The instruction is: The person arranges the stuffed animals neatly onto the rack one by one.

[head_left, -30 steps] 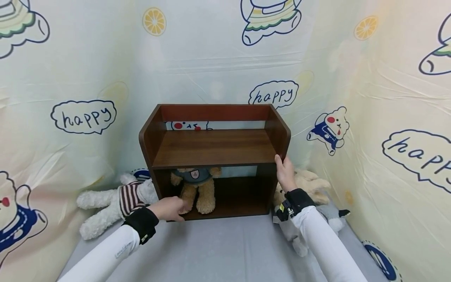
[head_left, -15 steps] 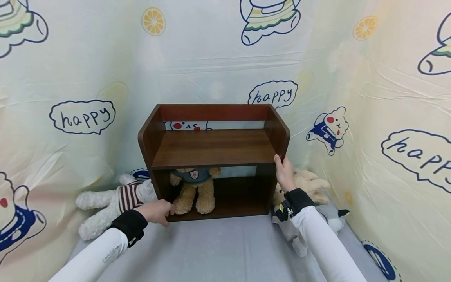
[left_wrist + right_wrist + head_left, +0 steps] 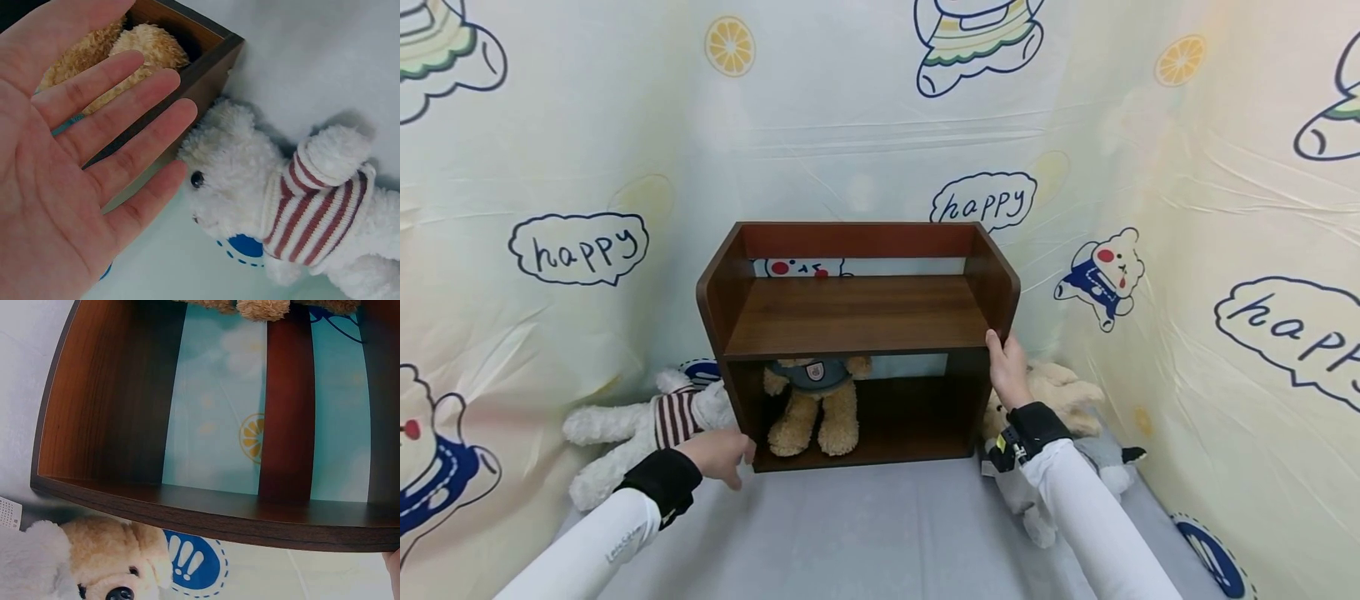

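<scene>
- A dark brown wooden shelf [image 3: 857, 317] stands upright in the middle of the head view, on a pale grey surface [image 3: 880, 533], before a printed sheet.
- It appears to be rigid board: stiff, fairly heavy for its size, with a smooth, perhaps slightly slippery finish. The front edges of its side panels look like good places to take hold — one at each end.
- The right hand [image 3: 1011, 367] holds the front edge of the shelf's right side at mid-height; how the hidden fingers wrap behind it, I cannot tell.
- The left hand [image 3: 715, 457] holds nothing, its fingers straight and spread in the left wrist view. It is near the shelf's lower left corner; whether it touches there is unclear.
- The shelf has two levels. In the lower one, towards the left, is a tan teddy bear [image 3: 829, 380] in a blue top with a badge, upright, its head mostly hidden by the board above. It looks soft, light and hard to damage, best held round the body.
- Left of the shelf, a white plush toy [image 3: 672, 423] in a striped jumper lies on its back or side.
- To the right — partly behind the arm — are a cream plush toy [image 3: 1063, 396] and a grey plush toy [image 3: 1018, 493].
- The printed sheet [image 3: 835, 125] shows orange slices, cartoon bears and the word "happy".
</scene>
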The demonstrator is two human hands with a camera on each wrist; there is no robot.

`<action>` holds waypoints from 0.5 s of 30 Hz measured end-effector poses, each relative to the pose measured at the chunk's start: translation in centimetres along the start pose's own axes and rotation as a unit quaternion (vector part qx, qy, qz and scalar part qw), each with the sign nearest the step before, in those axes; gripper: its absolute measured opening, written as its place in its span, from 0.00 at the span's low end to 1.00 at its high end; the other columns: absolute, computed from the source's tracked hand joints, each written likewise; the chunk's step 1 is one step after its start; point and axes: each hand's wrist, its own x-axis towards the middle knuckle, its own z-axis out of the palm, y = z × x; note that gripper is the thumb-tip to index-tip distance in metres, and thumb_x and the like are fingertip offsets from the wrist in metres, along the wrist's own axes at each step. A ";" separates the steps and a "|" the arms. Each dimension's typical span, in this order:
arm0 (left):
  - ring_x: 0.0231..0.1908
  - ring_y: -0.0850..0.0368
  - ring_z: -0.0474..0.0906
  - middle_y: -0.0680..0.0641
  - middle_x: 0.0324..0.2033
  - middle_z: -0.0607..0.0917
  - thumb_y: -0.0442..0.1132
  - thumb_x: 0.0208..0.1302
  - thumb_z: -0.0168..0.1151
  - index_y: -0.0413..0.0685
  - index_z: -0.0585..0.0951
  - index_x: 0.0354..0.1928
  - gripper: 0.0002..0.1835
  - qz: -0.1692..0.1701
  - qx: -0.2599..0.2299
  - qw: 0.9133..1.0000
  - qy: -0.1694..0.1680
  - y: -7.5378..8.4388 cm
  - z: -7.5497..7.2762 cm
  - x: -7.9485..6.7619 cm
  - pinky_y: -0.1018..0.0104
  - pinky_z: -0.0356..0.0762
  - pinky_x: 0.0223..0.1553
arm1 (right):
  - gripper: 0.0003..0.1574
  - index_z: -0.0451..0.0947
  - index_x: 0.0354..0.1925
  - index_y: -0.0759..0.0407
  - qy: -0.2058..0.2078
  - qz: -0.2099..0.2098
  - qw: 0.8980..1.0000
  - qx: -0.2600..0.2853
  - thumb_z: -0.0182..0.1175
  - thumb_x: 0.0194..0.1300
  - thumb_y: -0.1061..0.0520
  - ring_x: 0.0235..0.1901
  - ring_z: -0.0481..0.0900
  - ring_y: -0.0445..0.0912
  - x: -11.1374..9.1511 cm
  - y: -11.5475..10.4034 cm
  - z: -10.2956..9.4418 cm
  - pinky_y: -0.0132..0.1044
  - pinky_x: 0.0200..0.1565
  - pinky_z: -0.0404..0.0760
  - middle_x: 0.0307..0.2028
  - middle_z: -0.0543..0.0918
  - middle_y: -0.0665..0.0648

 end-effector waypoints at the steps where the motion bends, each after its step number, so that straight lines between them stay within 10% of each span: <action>1: 0.29 0.53 0.73 0.48 0.28 0.79 0.39 0.42 0.74 0.46 0.80 0.33 0.15 0.000 0.003 1.000 0.001 -0.2 0.0 -0.1 0.57 0.74 0.31 | 0.27 0.60 0.59 0.64 0.000 -0.001 1.000 0.001 0.38 0.72 0.47 0.54 0.63 0.54 0.0 0.0 0.0 0.50 0.57 0.62 0.59 0.66 0.64; 15: 0.30 0.55 0.74 0.47 0.31 0.81 0.40 0.41 0.73 0.41 0.79 0.35 0.18 -0.029 0.001 0.999 0.034 -4.1 -0.6 -0.1 0.56 0.74 0.34 | 0.27 0.59 0.60 0.64 -0.003 0.000 1.000 0.001 0.38 0.72 0.47 0.55 0.63 0.54 -0.1 0.0 0.1 0.50 0.58 0.61 0.60 0.66 0.64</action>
